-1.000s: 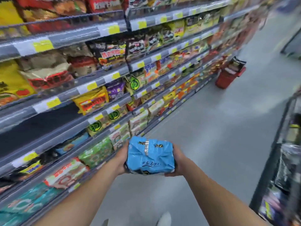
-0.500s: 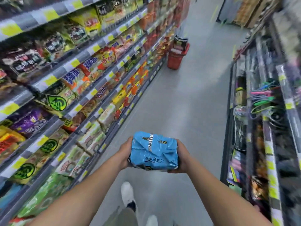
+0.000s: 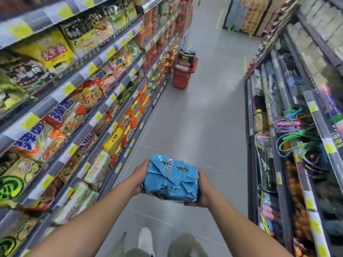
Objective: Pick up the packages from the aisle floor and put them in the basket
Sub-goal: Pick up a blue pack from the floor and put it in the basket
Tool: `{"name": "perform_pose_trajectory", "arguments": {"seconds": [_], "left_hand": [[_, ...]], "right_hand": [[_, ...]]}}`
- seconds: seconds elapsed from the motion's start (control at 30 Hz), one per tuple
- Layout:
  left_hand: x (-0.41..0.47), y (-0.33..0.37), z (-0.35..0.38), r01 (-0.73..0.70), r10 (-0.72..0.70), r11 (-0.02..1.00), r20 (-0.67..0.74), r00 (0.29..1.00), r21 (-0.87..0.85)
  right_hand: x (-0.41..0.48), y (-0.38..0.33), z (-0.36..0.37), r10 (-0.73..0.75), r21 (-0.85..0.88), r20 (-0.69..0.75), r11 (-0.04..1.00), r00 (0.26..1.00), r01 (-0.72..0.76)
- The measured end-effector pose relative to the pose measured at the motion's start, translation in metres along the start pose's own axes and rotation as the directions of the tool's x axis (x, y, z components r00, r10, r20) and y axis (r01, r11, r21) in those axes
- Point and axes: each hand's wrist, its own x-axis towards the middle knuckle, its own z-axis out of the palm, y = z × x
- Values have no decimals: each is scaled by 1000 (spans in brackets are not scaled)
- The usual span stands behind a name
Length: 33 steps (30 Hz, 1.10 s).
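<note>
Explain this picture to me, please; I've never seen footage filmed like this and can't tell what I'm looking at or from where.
No machine here: a person wears a wide-angle camera on the head, looking forward and down, so you see their own bare arms. The left hand and right hand grip the two sides of a blue package in front of the body. Below, a white shoe stands on the grey aisle floor. Shelves of noodle packets run along the left; shelves with cords and small goods run along the right. Farther down the aisle a red basket stands on the floor by the left shelves, already holding some packages. The blue package likely goes there.
</note>
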Motion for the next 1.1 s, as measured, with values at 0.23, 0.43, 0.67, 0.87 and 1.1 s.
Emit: {"name": "perform_pose_trajectory", "arguments": {"seconds": [0.23,0.43,0.67,0.87,1.1], "left_hand": [[82,102,41,11,-16,998,75,997,66],[164,195,99,4,-13,997,114,993,81],[241,303,157,20,-25,997,73,997,70],[295,384,169,17,-17,1000,36,999,20],[391,494,159,29,-29,1000,85,996,5]], "right_hand": [[59,-105,-29,19,19,-110,1000,994,-17],[118,-216,-73,-3,41,-95,999,995,7],[174,-355,-117,49,38,-102,998,994,-45],[230,-455,-123,57,-51,-105,997,993,-63],[300,-575,-98,26,-43,-146,999,989,-32]]}}
